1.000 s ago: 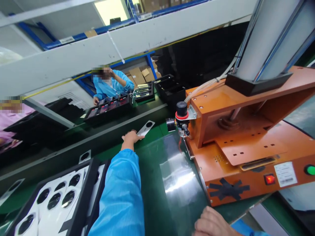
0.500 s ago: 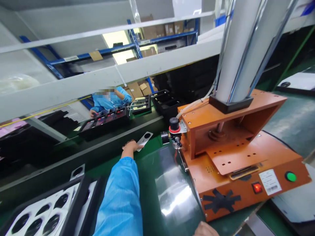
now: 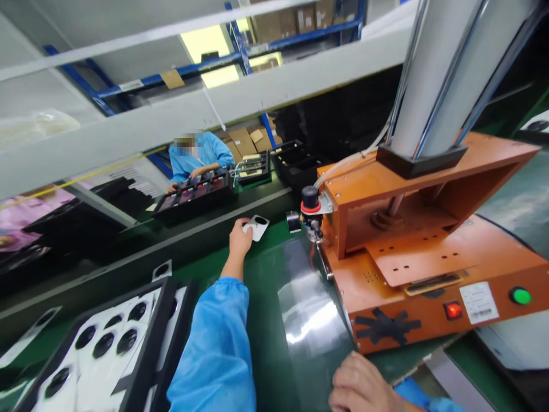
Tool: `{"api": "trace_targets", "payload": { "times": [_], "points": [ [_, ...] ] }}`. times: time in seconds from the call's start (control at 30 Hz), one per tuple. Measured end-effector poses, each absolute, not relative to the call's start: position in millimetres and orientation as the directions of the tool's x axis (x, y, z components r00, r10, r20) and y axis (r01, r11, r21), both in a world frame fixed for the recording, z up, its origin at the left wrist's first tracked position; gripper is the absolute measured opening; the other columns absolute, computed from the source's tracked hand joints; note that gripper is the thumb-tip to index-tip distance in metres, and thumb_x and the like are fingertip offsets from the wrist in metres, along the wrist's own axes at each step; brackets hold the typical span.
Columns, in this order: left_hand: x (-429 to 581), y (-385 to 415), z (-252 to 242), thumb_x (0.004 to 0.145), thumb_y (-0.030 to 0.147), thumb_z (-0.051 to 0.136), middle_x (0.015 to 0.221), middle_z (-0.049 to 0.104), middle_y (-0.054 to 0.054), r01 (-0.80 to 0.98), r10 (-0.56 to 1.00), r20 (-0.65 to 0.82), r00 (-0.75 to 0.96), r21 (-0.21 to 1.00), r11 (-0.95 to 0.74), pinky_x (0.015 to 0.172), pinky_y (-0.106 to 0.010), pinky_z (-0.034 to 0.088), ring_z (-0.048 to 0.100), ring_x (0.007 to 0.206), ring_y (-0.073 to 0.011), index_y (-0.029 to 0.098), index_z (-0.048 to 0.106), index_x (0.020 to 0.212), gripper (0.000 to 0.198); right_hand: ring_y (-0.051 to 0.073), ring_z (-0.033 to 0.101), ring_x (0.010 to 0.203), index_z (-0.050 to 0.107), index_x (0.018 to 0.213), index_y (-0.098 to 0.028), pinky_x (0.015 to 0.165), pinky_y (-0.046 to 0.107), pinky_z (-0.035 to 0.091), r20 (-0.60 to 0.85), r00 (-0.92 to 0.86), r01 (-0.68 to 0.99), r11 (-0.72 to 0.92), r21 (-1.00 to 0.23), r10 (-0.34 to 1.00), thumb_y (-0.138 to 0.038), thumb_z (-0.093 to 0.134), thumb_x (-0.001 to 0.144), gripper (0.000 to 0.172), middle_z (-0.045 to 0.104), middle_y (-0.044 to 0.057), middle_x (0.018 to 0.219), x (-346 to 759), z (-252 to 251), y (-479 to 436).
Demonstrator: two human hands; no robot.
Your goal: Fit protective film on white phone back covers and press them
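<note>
My left hand (image 3: 240,237) reaches out over the green bench and pinches a small white plate (image 3: 259,230) with a dark oval spot near its far end. The plate is tilted up towards me, and the fingers behind it are partly hidden. My right hand (image 3: 359,382) is low in the view, fingers curled, close to the front left corner of the orange press machine (image 3: 377,297). Whatever is under those fingers, if anything, is hidden. A clear plastic sheet (image 3: 311,309) lies on the bench between my hands.
At the left, a black tray (image 3: 146,337) holds several white panels with dark round spots. Loose white plates (image 3: 162,270) lie beyond and beside it. Across the divider, a person (image 3: 201,154) in blue sits behind black trays (image 3: 193,197). The machine has a gauge and knob (image 3: 311,212) at its left.
My left hand has lifted and turned the white plate, which now tilts up. More of my right hand has come into view at the bottom. The view has shifted a little.
</note>
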State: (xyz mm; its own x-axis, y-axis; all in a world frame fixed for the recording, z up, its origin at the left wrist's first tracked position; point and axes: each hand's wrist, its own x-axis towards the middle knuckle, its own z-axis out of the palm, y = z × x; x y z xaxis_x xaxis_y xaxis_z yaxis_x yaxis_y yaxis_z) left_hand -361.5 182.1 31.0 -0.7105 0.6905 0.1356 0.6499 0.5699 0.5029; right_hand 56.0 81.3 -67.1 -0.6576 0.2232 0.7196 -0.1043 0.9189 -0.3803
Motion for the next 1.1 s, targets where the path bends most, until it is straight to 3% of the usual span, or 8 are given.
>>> {"api": "trace_targets", "payload": {
  "times": [0.13,0.23,0.43,0.53,0.63,0.73,0.9,1.1],
  "points": [
    [-291.4,75.8,16.9,0.101,0.028,0.037,0.116,0.071,-0.007,0.604,0.655,0.2,-0.729,0.639,0.477,0.084,-0.033,0.056,0.068,0.095,-0.0192,0.02,0.063,0.133,0.042,0.018,0.057,0.08,0.061,0.097,-0.017,0.07,0.033,0.05,0.711,-0.656,-0.202,0.848,-0.49,0.254,-0.005,0.055,0.08,0.021,0.063,0.006,0.085,58.0,-47.6,81.7],
    [-218.2,-25.5,4.0,0.099,0.036,0.042,0.109,0.073,-0.008,0.49,0.597,0.169,-0.784,0.758,0.43,0.079,-0.031,0.055,0.068,0.089,-0.0198,0.019,0.065,0.134,0.045,0.018,0.057,0.082,0.061,0.094,-0.019,0.071,0.033,0.05,0.655,-0.668,-0.268,0.707,-0.654,0.353,-0.008,0.057,0.081,0.018,0.061,0.006,0.087,53.6,-34.8,77.1],
    [-87.3,-117.8,-26.9,0.097,0.043,0.057,0.134,0.062,-0.009,0.222,0.571,-0.043,-0.82,0.895,0.387,0.09,-0.028,0.053,0.062,0.117,-0.0219,0.026,0.06,0.14,0.047,0.014,0.054,0.075,0.063,0.083,-0.021,0.066,0.028,0.046,0.248,-0.778,-0.169,0.188,-0.968,0.577,-0.02,0.063,0.091,0.008,0.06,0.004,0.089,19.7,-7.1,71.5],
    [-55.9,-114.6,-41.1,0.096,0.041,0.061,0.12,0.062,-0.009,0.223,0.661,-0.09,-0.745,0.901,0.374,0.073,-0.024,0.054,0.065,0.091,-0.0156,0.026,0.045,0.152,0.06,0.013,0.053,0.074,0.066,0.079,-0.02,0.067,0.028,0.045,0.133,-0.787,-0.056,0.145,-0.988,0.603,-0.024,0.068,0.088,0.01,0.06,0.002,0.089,-10.3,-3.0,84.8],
    [-49.1,-112.2,-47.6,0.096,0.039,0.061,0.094,0.061,-0.003,0.384,0.712,-0.057,-0.699,0.81,0.442,0.06,-0.024,0.049,0.054,0.066,-0.0115,0.025,0.027,0.16,0.074,0.014,0.055,0.078,0.069,0.075,-0.02,0.074,0.03,0.045,0.066,-0.807,0.074,0.211,-0.975,0.587,-0.021,0.07,0.086,0.011,0.063,0.002,0.091,-38.9,-5.3,100.3],
    [-55.0,-111.2,-48.9,0.094,0.04,0.064,0.087,0.059,-0.003,0.623,0.698,0.152,-0.699,0.609,0.491,0.067,-0.03,0.049,0.055,0.072,-0.0164,0.02,0.031,0.158,0.075,0.015,0.058,0.083,0.07,0.076,-0.02,0.081,0.033,0.045,0.03,-0.817,0.184,0.31,-0.933,0.576,-0.019,0.068,0.086,0.011,0.064,0.002,0.095,-57.5,-8.7,109.8],
    [-62.1,-96.4,-53.0,0.086,0.054,0.071,0.138,0.06,-0.018,0.849,0.776,0.349,-0.526,0.271,0.454,0.103,-0.052,0.038,0.054,0.127,-0.0372,0.022,0.056,0.141,0.066,0.021,0.059,0.107,0.072,0.081,-0.021,0.096,0.04,0.038,0.027,-0.808,0.299,0.449,-0.842,0.589,-0.02,0.066,0.09,0.011,0.066,0.003,0.104,-67.0,-10.9,111.2],
    [-66.2,-95.9,-58.3,0.089,0.045,0.069,0.149,0.057,-0.014,0.86,0.801,0.333,-0.498,0.308,0.407,0.111,-0.048,0.03,0.052,0.136,-0.0333,0.024,0.056,0.142,0.058,0.022,0.057,0.113,0.071,0.083,-0.021,0.1,0.044,0.034,-0.004,-0.827,0.318,0.462,-0.828,0.562,-0.022,0.064,0.093,0.012,0.066,0.004,0.107,-67.7,-12.0,104.8]
  ]
}}
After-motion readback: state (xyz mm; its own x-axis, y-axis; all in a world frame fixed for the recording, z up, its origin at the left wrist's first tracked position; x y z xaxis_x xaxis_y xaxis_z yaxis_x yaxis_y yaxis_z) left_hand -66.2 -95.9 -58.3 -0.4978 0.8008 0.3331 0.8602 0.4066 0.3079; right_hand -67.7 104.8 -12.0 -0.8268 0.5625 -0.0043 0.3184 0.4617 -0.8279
